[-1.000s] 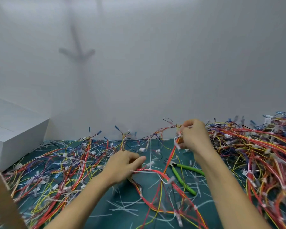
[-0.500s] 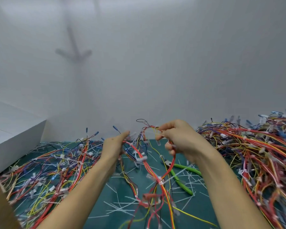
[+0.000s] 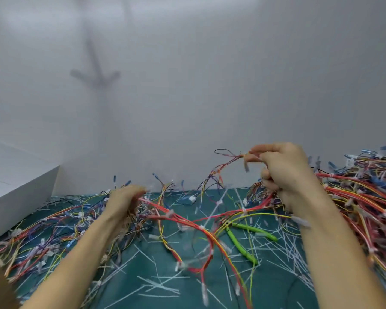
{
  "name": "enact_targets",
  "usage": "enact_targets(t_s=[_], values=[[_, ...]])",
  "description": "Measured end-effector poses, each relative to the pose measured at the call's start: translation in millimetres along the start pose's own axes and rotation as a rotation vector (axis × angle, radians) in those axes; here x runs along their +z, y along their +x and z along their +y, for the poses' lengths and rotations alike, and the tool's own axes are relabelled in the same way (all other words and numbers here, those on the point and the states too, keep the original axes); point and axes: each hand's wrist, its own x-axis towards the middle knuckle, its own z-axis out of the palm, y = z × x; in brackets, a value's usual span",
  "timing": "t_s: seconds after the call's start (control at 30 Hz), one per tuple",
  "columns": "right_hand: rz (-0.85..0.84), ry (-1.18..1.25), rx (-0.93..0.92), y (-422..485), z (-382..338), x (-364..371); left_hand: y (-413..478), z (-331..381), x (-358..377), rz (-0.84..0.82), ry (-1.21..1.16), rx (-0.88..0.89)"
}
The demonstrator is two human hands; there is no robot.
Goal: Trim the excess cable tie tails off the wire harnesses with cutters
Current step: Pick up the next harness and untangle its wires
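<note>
Left hand (image 3: 125, 202) and right hand (image 3: 284, 172) each grip the wire harness (image 3: 161, 207); its dangling loops may snag the lower-centre green cutters (image 3: 241, 245).

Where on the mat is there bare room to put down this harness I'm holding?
Barest: near mat between your left forearm and the held harness, just cut tails. Another, tail-strewn, between cutters and right forearm. Crowded: left pile, right heap.

Red-and-yellow wire harness (image 3: 181, 219), raised in a slack loop; green-handled cutters (image 3: 241, 245) lying flat beneath, among cut white tie tails (image 3: 158, 284)
</note>
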Motion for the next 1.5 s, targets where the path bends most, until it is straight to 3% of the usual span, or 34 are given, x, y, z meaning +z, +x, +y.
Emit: enact_targets(t_s=[0.07, 0.2, 0.33, 0.43, 0.6, 0.67, 0.77, 0.9, 1.1, 1.33, 1.5], values=[[0.056, 0.114, -0.051, -1, -2, 0, 0, 1, -4, -0.154, 0.257, 0.116], [0.038, 0.276, -0.054, -4, -6, 2, -1, 7, 5, -0.347, 0.453, 0.190], [-0.181, 0.254, -0.021, -12, -7, 9, -15, 16, 27, -0.517, 0.696, 0.284], [-0.340, 0.185, -0.026, -18, -7, 19, -37, 32, 57, -0.601, 0.868, 0.455], [-0.290, 0.050, -0.059, -17, 1, 35, -85, 52, 102, -0.847, 0.917, 0.623], [-0.232, 0.071, -0.067, -16, 4, 37, -100, 38, 116, -0.858, 1.035, 0.732], [-0.160, 0.156, -0.088, -17, 0, 35, -110, 10, 123, -0.686, 1.265, 0.826], [-0.087, 0.204, -0.138, -18, -9, 28, -95, -10, 111, -0.575, 1.323, 0.634], [0.016, 0.217, -0.171, -19, -18, 14, -64, -23, 82, -0.587, 1.455, 0.336], [0.005, 0.111, -0.129, -20, -17, 12, -28, -37, 30, -0.379, 1.512, -0.008], [0.020, 0.109, -0.122, -21, -19, 9, -14, -35, -16, -0.288, 1.536, -0.060]])
